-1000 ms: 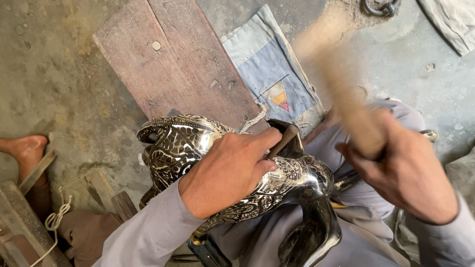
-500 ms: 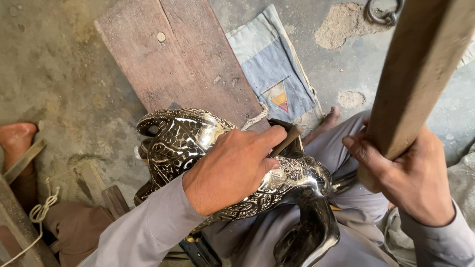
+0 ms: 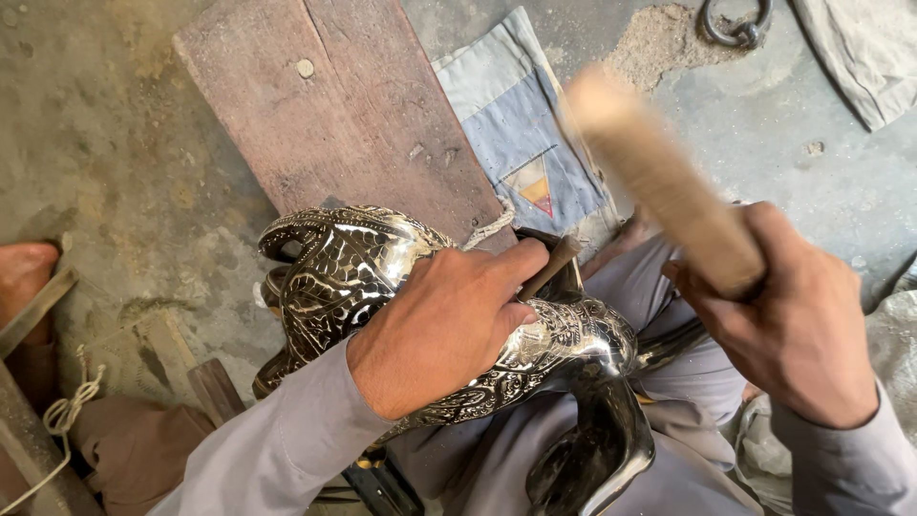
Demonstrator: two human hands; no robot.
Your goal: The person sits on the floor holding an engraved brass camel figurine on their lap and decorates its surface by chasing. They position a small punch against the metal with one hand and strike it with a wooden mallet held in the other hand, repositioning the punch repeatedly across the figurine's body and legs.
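While the shiny silver engraved metal vessel point(image 3: 382, 277) sits across the person's lap just like half a second ago, the big change is the thick wooden mallet stick point(image 3: 659, 182): before it stood nearly upright and sharp at the right edge, now it's tilted toward 11 o'clock and motion-blurred, its far end over the cloth. The right hand point(image 3: 798, 325) is wrapped in a tight fist around its lower end, at about 3 o'clock from the vessel.

The left hand point(image 3: 449, 325) hasn't moved: fingers curled, pinching a small dark chisel-like tool point(image 3: 549, 268) whose top pokes out toward 2 o'clock, with the palm pressing on the vessel's patterned body. That hand and grey sleeve cover the middle of the vessel, so I can't tell where the tool's tip touches. The plain polished neck point(image 3: 602, 449) curves down toward 5 o'clock between the knees.

Further out: a worn reddish wooden plank point(image 3: 334, 115) lies on the concrete floor point(image 3: 105, 143) at 12 o'clock, just behind the vessel. A grey-blue patched cloth point(image 3: 516, 124) sits beside it at 1 o'clock, a dark metal ring point(image 3: 735, 29) way up at 2 o'clock. A bare foot point(image 3: 24, 272) shows at 9 o'clock, some white cord point(image 3: 67, 411) below it.
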